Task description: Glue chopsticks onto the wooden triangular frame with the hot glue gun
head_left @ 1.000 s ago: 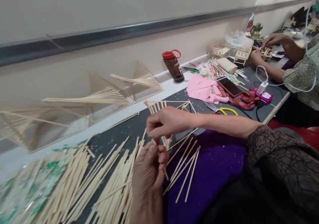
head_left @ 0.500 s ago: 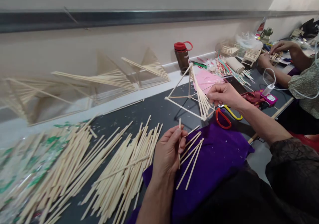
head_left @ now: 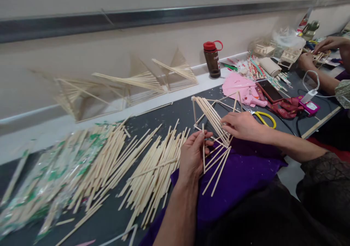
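Note:
Upright between the thumb and fingers of my left hand (head_left: 194, 149) is a short wooden stick (head_left: 203, 154). My right hand (head_left: 237, 126) has its fingers closed at the right side of a stick frame (head_left: 210, 116), whose slanting row of sticks fans down to a corner near my left hand. The fingertips partly hide what they grip, but they touch the frame. Several loose sticks (head_left: 216, 173) spread over the purple cloth (head_left: 240, 173) below that corner. Left of my left hand lies a large pile of sticks (head_left: 155, 165) on the dark table.
Bagged sticks (head_left: 60, 165) lie at the left. Finished stick structures (head_left: 139, 81) stand along the wall. Behind the frame are a red-lidded bottle (head_left: 212, 60), a pink glue gun (head_left: 253, 97), yellow-handled scissors (head_left: 265, 119) and a phone (head_left: 269, 91). Another person's hands (head_left: 307, 61) work at far right.
The stick frame has turned and tipped, its sticks now slanting down toward my left hand. My right hand has shifted lower against it. The whole view has swung left.

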The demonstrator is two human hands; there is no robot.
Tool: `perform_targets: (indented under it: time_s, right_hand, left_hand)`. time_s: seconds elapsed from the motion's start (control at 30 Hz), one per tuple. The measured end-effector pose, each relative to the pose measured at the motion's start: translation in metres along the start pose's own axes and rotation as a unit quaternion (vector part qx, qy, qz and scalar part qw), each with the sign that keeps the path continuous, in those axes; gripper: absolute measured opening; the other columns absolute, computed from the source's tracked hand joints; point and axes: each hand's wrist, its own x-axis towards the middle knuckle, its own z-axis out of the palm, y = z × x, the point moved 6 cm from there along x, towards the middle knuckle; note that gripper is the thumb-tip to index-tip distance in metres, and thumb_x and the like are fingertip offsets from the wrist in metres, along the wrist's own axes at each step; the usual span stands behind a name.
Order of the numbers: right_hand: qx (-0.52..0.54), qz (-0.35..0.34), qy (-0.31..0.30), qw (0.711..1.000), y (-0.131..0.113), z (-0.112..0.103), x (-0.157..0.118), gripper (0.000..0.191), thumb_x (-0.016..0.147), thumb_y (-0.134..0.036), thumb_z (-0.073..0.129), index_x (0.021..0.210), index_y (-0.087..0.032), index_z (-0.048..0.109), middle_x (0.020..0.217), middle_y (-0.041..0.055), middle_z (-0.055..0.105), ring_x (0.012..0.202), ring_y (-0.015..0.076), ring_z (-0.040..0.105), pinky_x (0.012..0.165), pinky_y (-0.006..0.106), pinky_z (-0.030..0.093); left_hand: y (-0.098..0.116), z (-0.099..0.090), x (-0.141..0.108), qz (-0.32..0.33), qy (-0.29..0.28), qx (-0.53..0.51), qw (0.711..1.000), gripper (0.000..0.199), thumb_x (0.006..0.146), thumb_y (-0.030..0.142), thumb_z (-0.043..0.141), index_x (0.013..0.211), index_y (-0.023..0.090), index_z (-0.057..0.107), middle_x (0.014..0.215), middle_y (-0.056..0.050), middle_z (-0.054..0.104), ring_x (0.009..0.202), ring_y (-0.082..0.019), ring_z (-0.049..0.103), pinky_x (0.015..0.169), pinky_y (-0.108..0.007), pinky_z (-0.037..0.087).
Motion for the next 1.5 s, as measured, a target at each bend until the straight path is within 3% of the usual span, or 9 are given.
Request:
perform_targets:
  time_s: [0.17,0.3,0.4,0.7,0.87,1.0,1.13,1.27,1.5]
  right_hand:
    - [-0.121,0.012,-0.03,0.992,-0.013,0.002,-0.005,0.036,0.098,-0.028,0.036,0.125,-0.016,0.057,0.124,0.0147,0.063,0.089,0.0217,0.065,0.06,0.028,0.037]
    - [-0.113,0.045,-0.085,0.989,-0.003,0.011,0.005,0.042,0.093,-0.028,0.043,0.131,-0.013,0.05,0.103,0.0137,0.072,0.083,0.0239,0.066,0.06,0.03,0.037]
    - [-0.076,0.038,-0.073,0.994,0.004,0.009,0.018,0.048,0.091,-0.03,0.045,0.136,-0.013,0.047,0.094,0.0106,0.073,0.084,0.0237,0.066,0.065,0.03,0.039]
    - [-0.038,0.044,-0.026,0.998,0.004,0.006,0.052,0.047,0.087,-0.02,0.048,0.134,-0.011,0.049,0.094,0.0116,0.073,0.085,0.0232,0.065,0.069,0.031,0.04]
    - [-0.039,0.032,-0.049,0.998,-0.015,0.024,0.053,0.042,0.09,-0.028,0.048,0.129,-0.011,0.05,0.103,0.0155,0.07,0.086,0.024,0.065,0.066,0.031,0.041]
    - [-0.076,0.019,-0.052,0.996,-0.033,0.024,0.042,0.039,0.091,-0.025,0.045,0.128,-0.012,0.052,0.117,0.0167,0.064,0.086,0.023,0.064,0.062,0.031,0.041]
    - [-0.063,-0.016,0.028,0.997,-0.034,-0.005,0.027,0.033,0.097,-0.027,0.037,0.115,-0.016,0.062,0.115,0.0123,0.065,0.089,0.0209,0.063,0.065,0.03,0.043]
    - [0.004,0.013,0.181,0.983,0.001,-0.043,0.024,0.029,0.096,-0.026,0.043,0.112,-0.015,0.065,0.113,0.0107,0.064,0.088,0.0172,0.061,0.076,0.03,0.046]
    - [0.068,0.043,0.262,0.962,0.033,-0.057,0.039,0.034,0.091,-0.022,0.05,0.121,-0.015,0.063,0.11,0.01,0.062,0.092,0.0183,0.059,0.082,0.033,0.049]
  left_hand:
    - [-0.002,0.002,-0.001,0.004,-0.023,-0.002,1.0,0.03,0.061,0.028,0.081,0.082,0.013,0.066,0.073,-0.004,0.072,0.046,-0.008,0.057,0.034,-0.014,0.036]
    - [-0.007,0.005,-0.002,-0.001,-0.038,-0.001,0.999,0.028,0.063,0.029,0.08,0.083,0.013,0.065,0.072,-0.004,0.072,0.046,-0.007,0.057,0.034,-0.014,0.036]
    - [-0.006,0.006,-0.003,0.004,-0.042,0.0,0.999,0.031,0.062,0.031,0.081,0.082,0.013,0.065,0.072,-0.004,0.072,0.045,-0.007,0.057,0.034,-0.014,0.036]
    - [0.013,-0.003,-0.002,0.085,0.007,-0.03,0.996,0.033,0.061,0.035,0.083,0.08,0.013,0.066,0.069,-0.002,0.07,0.044,-0.006,0.055,0.035,-0.014,0.036]
    - [0.016,-0.008,-0.001,0.103,0.025,-0.047,0.993,0.036,0.059,0.037,0.084,0.08,0.013,0.066,0.066,-0.001,0.069,0.043,-0.006,0.053,0.035,-0.015,0.033]
    - [0.016,-0.009,-0.001,0.1,0.028,-0.054,0.993,0.035,0.058,0.035,0.084,0.08,0.013,0.067,0.066,-0.001,0.069,0.043,-0.006,0.053,0.035,-0.015,0.032]
    - [0.017,-0.01,-0.002,0.095,0.026,-0.058,0.993,0.035,0.057,0.035,0.084,0.079,0.013,0.068,0.065,-0.001,0.069,0.043,-0.006,0.053,0.035,-0.015,0.033]
    - [0.017,-0.008,-0.002,0.091,0.018,-0.053,0.994,0.033,0.059,0.034,0.083,0.079,0.013,0.067,0.065,-0.001,0.069,0.043,-0.007,0.053,0.035,-0.015,0.032]
    - [0.015,-0.008,-0.001,0.083,0.02,-0.053,0.995,0.035,0.057,0.035,0.083,0.079,0.013,0.066,0.063,0.0,0.068,0.043,-0.006,0.053,0.035,-0.015,0.032]
